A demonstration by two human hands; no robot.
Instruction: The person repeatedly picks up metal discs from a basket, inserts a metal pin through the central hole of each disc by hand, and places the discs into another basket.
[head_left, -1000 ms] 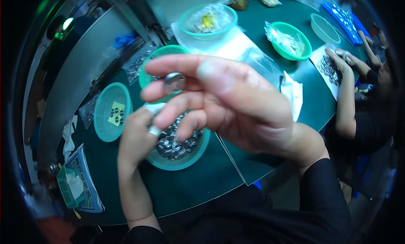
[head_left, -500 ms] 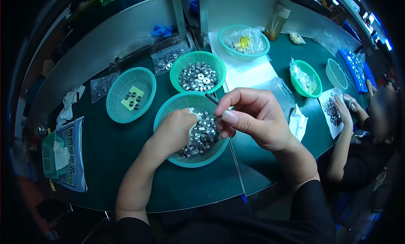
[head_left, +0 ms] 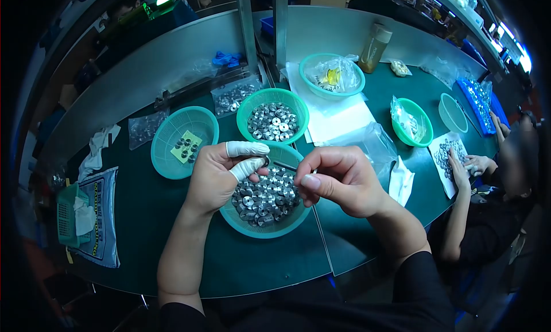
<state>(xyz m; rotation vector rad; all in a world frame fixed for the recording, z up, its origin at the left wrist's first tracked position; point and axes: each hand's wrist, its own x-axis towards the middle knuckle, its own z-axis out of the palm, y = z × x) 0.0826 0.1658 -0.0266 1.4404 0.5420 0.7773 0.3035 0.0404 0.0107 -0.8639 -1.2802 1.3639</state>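
Note:
My left hand [head_left: 221, 174], white finger cots on its thumb and forefinger, pinches a small round metal part [head_left: 266, 161]. My right hand [head_left: 338, 180] grips a thin dark rod [head_left: 284, 166], pointing left, with its tip right at that part. Both hands hover over a green mesh basket [head_left: 261, 234] full of shiny round metal parts [head_left: 265, 200]. Behind it, a second green basket [head_left: 241, 111] contains more such parts. To the left, a paler basket [head_left: 158, 159] has several parts lying on a yellow note [head_left: 192, 148].
Bags of metal parts [head_left: 236, 95] lie along the partition. At the back right stand a basket with a plastic bag [head_left: 304, 85] and a bottle [head_left: 375, 47]. A co-worker's hands [head_left: 459, 171] rest on parts on white paper at right. A grey-blue packet [head_left: 106, 217] lies at left.
My left hand has come up out of the basket of parts and now holds one part against the rod. My right hand stays raised with the rod, and the view has tilted slightly up.

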